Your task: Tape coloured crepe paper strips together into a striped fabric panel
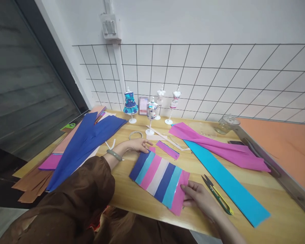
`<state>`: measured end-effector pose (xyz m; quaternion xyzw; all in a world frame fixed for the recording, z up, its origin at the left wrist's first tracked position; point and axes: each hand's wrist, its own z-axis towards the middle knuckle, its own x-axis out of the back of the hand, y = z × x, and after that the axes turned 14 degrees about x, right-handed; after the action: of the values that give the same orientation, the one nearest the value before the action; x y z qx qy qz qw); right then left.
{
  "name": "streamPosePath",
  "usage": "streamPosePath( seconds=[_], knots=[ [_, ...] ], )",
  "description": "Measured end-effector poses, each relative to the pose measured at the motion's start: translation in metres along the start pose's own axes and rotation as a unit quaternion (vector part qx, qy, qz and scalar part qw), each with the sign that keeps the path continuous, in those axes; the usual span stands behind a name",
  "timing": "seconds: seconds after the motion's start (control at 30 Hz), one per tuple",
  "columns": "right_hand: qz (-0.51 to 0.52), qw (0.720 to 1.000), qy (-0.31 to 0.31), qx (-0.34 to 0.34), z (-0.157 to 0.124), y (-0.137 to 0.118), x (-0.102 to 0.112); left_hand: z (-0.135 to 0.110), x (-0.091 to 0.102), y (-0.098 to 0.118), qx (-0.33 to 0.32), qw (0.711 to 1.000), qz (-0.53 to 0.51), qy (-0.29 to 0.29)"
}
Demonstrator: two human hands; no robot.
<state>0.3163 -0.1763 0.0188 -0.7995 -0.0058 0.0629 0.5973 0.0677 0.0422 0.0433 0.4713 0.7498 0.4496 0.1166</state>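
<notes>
A striped sheet (159, 178) of dark blue, light blue, pink and white paper strips lies flat on the wooden table (132, 200) in front of me. My left hand (138, 145) rests at the sheet's far left corner, fingers stretched out and pressing down on its edge. A green bangle sits on that wrist. My right hand (197, 196) lies at the near right end, fingers pinching the pink edge strip. A short purple strip (167, 149) lies just beyond the sheet.
Yellow thread snips (217, 194) lie right of my right hand. A long light-blue strip (227, 184) and magenta paper (218, 147) stretch to the right, dark blue paper (83, 145) to the left. Small dress-form mannequins (152, 108), a tape roll (135, 135) and a glass jar (226, 124) stand at the back.
</notes>
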Motion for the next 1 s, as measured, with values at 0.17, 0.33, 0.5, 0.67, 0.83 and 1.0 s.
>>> streamPosePath(
  seconds=[0.17, 0.33, 0.5, 0.67, 0.83, 1.0],
  knots=[
    [-0.074, 0.997, 0.007, -0.024, -0.002, 0.010, 0.000, 0.005, -0.012, 0.000, 0.019, 1.000, -0.001, 0.016],
    [-0.133, 0.990, -0.009, -0.044, -0.014, 0.009, 0.002, 0.009, -0.025, -0.010, 0.039, 0.999, 0.006, 0.010],
    [-0.298, 0.954, 0.027, -0.011, -0.030, 0.001, 0.030, 0.017, -0.031, -0.014, 0.030, 0.998, 0.029, 0.045],
    [-0.603, 0.767, 0.193, 0.106, -0.033, 0.011, 0.070, 0.023, -0.038, -0.010, 0.027, 0.996, 0.054, 0.072],
    [-0.731, 0.634, 0.143, 0.207, -0.029, 0.033, 0.078, 0.024, -0.044, -0.005, 0.030, 0.991, 0.085, 0.094],
    [-0.770, 0.593, 0.137, 0.193, -0.032, 0.036, 0.074, 0.021, -0.042, -0.005, 0.019, 0.987, 0.121, 0.107]
  ],
)
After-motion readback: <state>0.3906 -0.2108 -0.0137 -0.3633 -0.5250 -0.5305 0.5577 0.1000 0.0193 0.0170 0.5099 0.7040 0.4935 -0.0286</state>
